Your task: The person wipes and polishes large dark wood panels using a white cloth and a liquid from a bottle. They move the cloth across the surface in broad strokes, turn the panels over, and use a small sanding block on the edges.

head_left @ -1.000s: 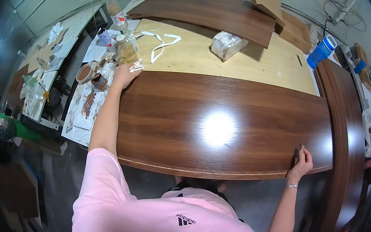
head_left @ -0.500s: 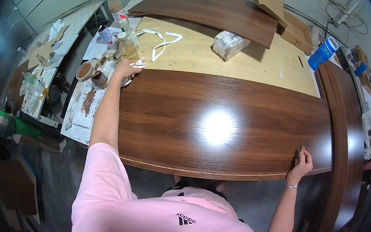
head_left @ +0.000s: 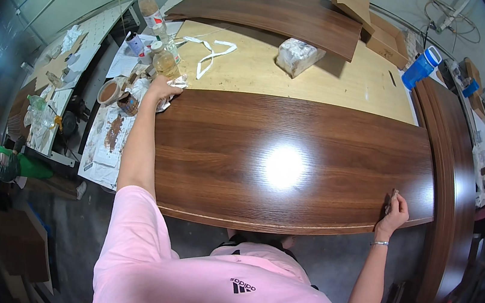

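Observation:
A glossy dark brown wooden panel (head_left: 290,157) lies in front of me across a lighter wooden board (head_left: 324,80). My left hand (head_left: 162,89) is stretched to the panel's far left corner and is closed on a crumpled white cloth (head_left: 168,91). Beside that hand stand a bottle of yellowish liquid (head_left: 164,62) and a small brown-stained bowl (head_left: 108,92). My right hand (head_left: 394,209) rests on the panel's near right edge, fingers closed on a small brownish pad (head_left: 393,195).
Stained papers (head_left: 107,141) and cans cover the bench on the left. A second dark panel (head_left: 271,13), a white wrapped block (head_left: 298,55), a blue bottle (head_left: 420,67) and cardboard boxes (head_left: 384,35) lie beyond. Another dark curved panel (head_left: 452,195) stands on the right.
My left hand has drawn the white cloth slightly back along the panel's far left corner. My right hand has stayed at the near right edge.

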Demonstrator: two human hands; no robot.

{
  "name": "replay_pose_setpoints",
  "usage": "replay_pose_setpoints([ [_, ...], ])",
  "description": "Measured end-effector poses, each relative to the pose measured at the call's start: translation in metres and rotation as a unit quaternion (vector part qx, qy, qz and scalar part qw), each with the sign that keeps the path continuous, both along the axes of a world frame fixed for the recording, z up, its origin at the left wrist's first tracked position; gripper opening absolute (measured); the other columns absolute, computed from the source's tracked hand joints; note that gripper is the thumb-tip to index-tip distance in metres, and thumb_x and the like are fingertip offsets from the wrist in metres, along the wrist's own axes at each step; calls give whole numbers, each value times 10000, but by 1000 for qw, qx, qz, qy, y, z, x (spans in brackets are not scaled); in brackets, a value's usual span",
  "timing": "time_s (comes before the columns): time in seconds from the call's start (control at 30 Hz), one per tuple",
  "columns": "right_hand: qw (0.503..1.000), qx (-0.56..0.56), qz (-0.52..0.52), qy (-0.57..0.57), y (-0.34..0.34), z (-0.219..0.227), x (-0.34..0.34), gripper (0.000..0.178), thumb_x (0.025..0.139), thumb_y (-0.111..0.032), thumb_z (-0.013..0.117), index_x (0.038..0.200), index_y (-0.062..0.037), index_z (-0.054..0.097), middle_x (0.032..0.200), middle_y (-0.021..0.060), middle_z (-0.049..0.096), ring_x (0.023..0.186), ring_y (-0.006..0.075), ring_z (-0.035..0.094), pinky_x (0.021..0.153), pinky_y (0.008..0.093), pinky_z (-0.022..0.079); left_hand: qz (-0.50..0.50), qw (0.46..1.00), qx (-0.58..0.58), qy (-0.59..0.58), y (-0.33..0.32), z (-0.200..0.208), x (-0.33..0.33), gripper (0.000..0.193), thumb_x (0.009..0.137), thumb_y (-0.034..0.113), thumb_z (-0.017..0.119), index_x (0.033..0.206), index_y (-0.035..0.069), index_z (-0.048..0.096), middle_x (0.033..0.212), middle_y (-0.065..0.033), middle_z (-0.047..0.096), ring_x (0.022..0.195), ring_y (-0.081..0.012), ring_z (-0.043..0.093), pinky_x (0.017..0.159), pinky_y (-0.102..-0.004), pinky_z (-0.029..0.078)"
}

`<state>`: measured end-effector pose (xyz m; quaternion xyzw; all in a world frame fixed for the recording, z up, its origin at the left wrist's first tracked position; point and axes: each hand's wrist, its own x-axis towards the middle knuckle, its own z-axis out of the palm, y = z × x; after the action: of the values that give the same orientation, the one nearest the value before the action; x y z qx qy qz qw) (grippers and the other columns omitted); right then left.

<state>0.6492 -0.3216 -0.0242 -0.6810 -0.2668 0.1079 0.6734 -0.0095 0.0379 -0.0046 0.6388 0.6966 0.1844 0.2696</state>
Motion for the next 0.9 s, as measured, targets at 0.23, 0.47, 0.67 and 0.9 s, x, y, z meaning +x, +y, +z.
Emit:
replay_pose_setpoints([
  [0.23,1000,2,5,5,-1,4,-6,104,907,-45,636,960,10,706,783,-42,615,616,28,465,526,199,342,-21,996,-40,-78,-21,4,7,632,625,318,841,1142,-12,689,959,-170,717,908,-285,682,847,-360,522],
  [0.47,1000,-7,-2,-1,-3,2,0,120,904,-38,631,975,22,706,842,-14,647,684,45,528,584,201,400,-202,971,95,80,-111,-4,67,899,616,352,843,1426,161,502,1566,-94,349,1448,-345,282,1165,-568,228],
  [0.67,1000,-13,23,8,-2,2,-1,130,897,-29,628,983,36,700,888,14,663,767,81,578,673,221,459,-206,974,86,28,-107,-4,59,833,630,255,799,1409,137,526,1559,-92,370,1441,-343,304,1159,-558,240],
  [0.9,999,18,28,23,-4,-5,4,143,894,-23,623,997,44,696,911,22,665,791,96,593,707,230,477,-201,976,87,5,-104,-9,55,819,631,212,783,1408,135,533,1559,-79,384,1438,-322,329,1156,-583,228],
])
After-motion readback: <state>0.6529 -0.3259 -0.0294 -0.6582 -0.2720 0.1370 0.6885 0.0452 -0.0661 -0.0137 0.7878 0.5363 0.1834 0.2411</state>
